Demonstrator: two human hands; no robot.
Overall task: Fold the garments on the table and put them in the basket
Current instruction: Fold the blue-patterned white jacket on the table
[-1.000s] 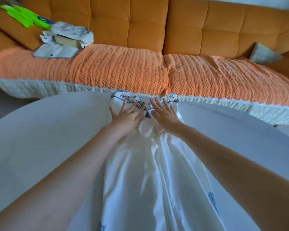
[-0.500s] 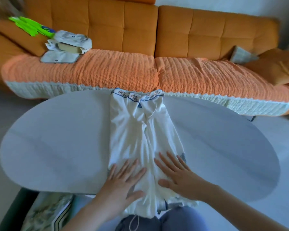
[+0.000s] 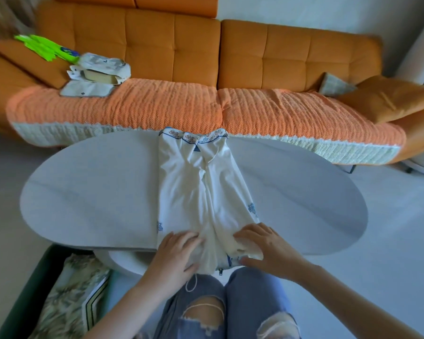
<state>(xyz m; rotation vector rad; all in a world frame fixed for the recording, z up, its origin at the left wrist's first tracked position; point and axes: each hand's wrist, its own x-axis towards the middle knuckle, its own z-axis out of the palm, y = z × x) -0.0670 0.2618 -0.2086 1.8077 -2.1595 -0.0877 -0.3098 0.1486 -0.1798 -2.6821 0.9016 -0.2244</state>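
A white garment point(image 3: 201, 189) with blue embroidered trim lies folded into a long narrow strip across the middle of the oval grey table point(image 3: 91, 192), its patterned hem at the far edge. My left hand point(image 3: 176, 253) grips the near end of the strip at the table's front edge, fingers curled into the cloth. My right hand point(image 3: 262, 245) grips a bunched fold of the same near end, thumb underneath. A dark basket point(image 3: 22, 294) stands on the floor at the lower left with folded patterned cloth point(image 3: 71, 297) inside.
An orange sofa point(image 3: 206, 57) with a textured orange throw runs behind the table. On its left seat lie folded pale items point(image 3: 96, 77) and a bright green object point(image 3: 42, 47). My knees in torn jeans point(image 3: 228, 302) are under the table's near edge.
Both hands slid from the garment's far hem down to its near end, then changed from pressing flat to curling around the cloth. The view pulled back.
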